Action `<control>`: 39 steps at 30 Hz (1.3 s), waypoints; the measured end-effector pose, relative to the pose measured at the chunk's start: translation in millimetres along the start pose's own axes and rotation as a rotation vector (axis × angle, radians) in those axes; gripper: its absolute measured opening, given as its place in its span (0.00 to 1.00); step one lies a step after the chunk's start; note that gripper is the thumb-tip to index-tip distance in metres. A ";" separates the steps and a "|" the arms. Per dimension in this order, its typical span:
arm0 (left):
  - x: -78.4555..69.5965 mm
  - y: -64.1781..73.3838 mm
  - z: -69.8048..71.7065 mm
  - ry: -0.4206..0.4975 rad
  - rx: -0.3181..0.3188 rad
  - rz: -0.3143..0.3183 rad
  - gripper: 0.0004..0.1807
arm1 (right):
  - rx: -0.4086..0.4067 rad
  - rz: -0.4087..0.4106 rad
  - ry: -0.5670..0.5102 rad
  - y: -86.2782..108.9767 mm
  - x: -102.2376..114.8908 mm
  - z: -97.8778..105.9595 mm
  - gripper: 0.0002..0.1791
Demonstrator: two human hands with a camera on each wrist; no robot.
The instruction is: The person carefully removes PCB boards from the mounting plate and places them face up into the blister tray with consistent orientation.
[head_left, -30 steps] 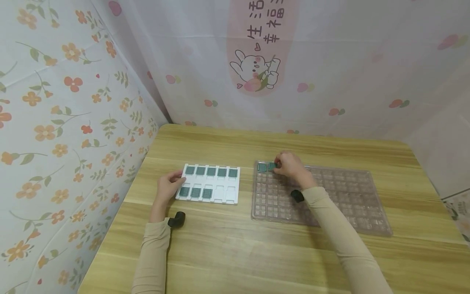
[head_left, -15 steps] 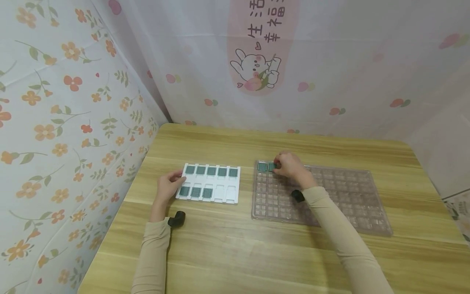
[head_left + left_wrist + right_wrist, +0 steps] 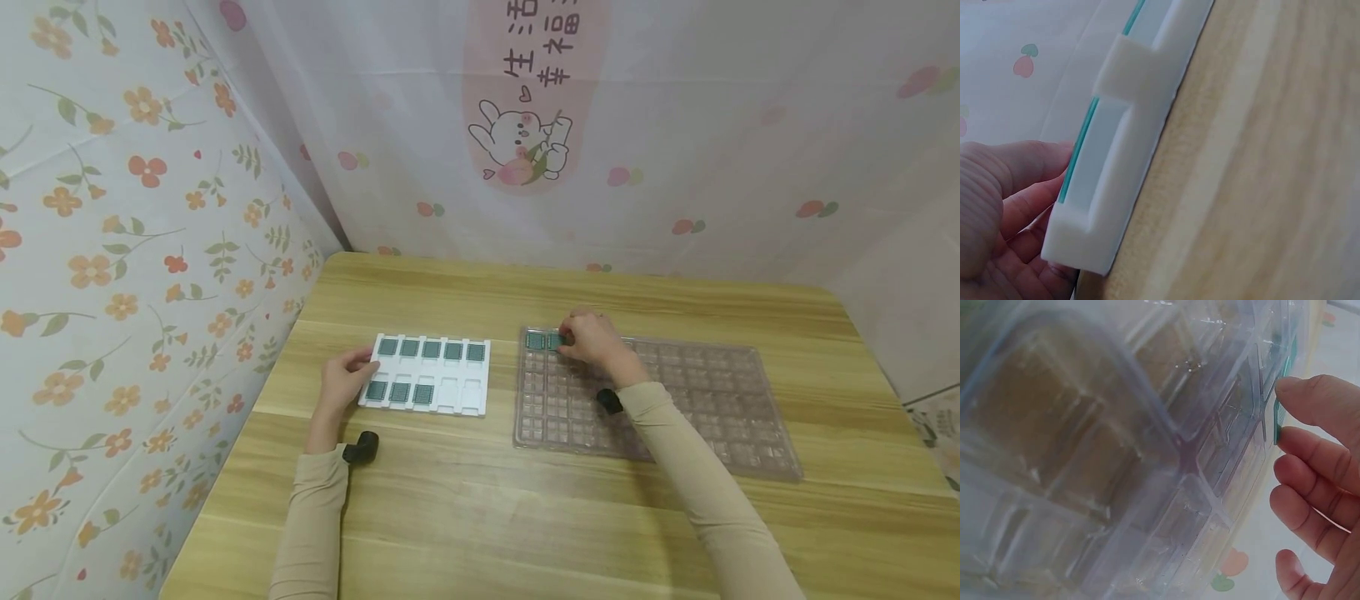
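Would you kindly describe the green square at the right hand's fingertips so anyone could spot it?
On the wooden table, find the clear tray. At its far left corner, the green square is the right one of two: the right hand pinches it, and its left neighbour lies untouched.

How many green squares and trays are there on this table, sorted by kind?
Green squares: 10 (8 in the white tray, 2 at the clear tray's far left corner)
White tray: 1
Clear tray: 1
Total: 12
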State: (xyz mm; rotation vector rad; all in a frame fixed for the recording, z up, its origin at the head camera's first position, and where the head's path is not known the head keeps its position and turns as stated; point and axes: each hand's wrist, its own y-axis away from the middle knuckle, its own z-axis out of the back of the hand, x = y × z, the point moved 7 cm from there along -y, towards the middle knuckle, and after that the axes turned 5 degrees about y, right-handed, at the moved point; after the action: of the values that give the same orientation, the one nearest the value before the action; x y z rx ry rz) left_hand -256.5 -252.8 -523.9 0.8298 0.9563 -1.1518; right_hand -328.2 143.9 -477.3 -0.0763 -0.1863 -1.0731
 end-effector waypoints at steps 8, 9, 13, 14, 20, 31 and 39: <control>-0.7 0.4 0.2 -0.007 -0.005 -0.005 0.18 | -0.010 0.000 0.019 2.0 2.9 -0.2 0.09; -0.7 0.3 0.2 -0.005 -0.007 -0.006 0.18 | -0.013 0.002 0.021 2.2 3.2 -0.3 0.09; -0.1 -0.2 0.3 -0.002 -0.008 -0.008 0.18 | -0.022 0.002 0.025 2.3 2.6 -1.4 0.09; 0.1 -0.4 0.5 0.000 -0.006 -0.008 0.18 | -0.021 0.000 0.025 2.2 2.4 -1.7 0.09; 1.4 -1.0 0.5 0.007 0.005 0.002 0.18 | -0.015 -0.007 0.015 1.9 1.6 -1.5 0.09; 2.9 -1.4 0.1 0.003 0.003 0.009 0.19 | -0.019 -0.007 -0.015 2.7 2.1 -0.7 0.10; 4.8 -2.6 -0.6 0.012 0.012 0.024 0.19 | -0.031 0.024 0.001 4.8 7.5 -1.6 0.09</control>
State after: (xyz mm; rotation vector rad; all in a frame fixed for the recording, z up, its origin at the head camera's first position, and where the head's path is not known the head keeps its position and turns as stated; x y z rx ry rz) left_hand -258.6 -254.6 -528.7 0.8566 0.9479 -1.1344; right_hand -320.4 139.5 -477.3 -0.1053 -0.1672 -1.0523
